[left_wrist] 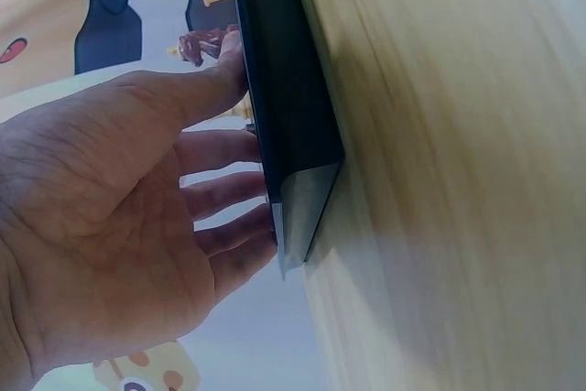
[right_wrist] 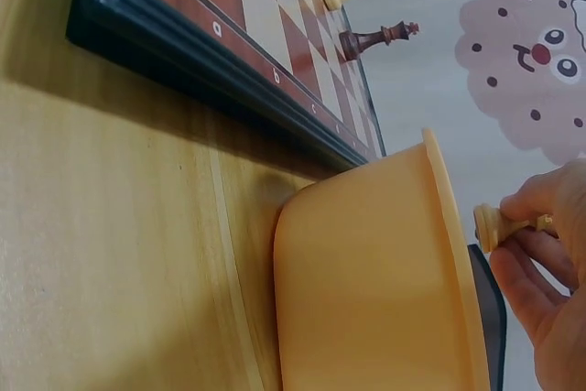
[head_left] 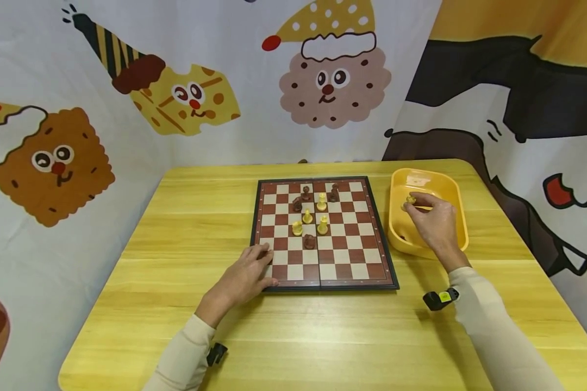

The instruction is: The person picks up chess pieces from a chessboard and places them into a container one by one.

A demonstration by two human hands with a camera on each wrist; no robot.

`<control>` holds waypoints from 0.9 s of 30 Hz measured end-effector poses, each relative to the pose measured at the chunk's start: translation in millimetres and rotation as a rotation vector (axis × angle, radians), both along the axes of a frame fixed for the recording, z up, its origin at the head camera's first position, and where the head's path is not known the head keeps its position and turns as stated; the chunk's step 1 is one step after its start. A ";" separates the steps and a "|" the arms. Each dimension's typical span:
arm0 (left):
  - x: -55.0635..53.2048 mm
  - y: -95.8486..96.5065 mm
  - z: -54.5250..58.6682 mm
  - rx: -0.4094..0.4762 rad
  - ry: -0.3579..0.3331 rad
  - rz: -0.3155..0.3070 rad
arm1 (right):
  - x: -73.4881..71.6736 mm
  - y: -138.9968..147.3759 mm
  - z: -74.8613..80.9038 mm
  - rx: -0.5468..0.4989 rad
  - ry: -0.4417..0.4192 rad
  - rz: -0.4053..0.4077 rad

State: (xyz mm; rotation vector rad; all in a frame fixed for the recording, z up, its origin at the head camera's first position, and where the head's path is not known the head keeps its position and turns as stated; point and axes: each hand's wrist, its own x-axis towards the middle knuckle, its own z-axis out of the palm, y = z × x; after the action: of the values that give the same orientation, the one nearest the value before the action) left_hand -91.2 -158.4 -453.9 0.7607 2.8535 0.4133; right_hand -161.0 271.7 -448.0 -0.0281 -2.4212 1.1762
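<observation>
My right hand (head_left: pixel 434 221) is over the yellow plastic tub (head_left: pixel 428 250), pinching a pale yellow chess piece (head_left: pixel 410 200) between thumb and fingers. In the right wrist view the round base of that chess piece (right_wrist: pixel 488 227) sticks out past the fingertips; its top is hidden. My left hand (head_left: pixel 243 274) rests on the front left corner of the chessboard (head_left: pixel 354 285), fingers on its upper face. Pale and dark brown pieces stand about the board's middle and far part, among them a pale rook (head_left: pixel 321 202) and a dark knight (head_left: pixel 310 242).
The board lies on a wooden table (head_left: pixel 186 228), with the tub close to its right edge. At the tub's inner left side a small dark piece (head_left: pixel 403 237) shows. Behind the table hangs a cloth (head_left: pixel 254 81) printed with cartoon biscuits.
</observation>
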 end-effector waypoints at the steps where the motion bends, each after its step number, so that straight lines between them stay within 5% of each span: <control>1: -0.1 -0.1 -0.1 0.000 0.003 -0.002 | 0.1 0.3 0.0 -0.006 -0.003 0.000; 27: 0.5 0.4 1.1 0.006 0.002 -0.003 | 10.1 24.8 5.6 0.014 -0.030 -0.051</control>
State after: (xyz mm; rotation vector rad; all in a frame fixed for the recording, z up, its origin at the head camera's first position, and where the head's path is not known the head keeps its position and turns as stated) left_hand -90.7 -158.0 -452.8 0.7671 2.8535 0.4205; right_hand -150.9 296.5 -442.4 -0.1029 -2.4397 1.1445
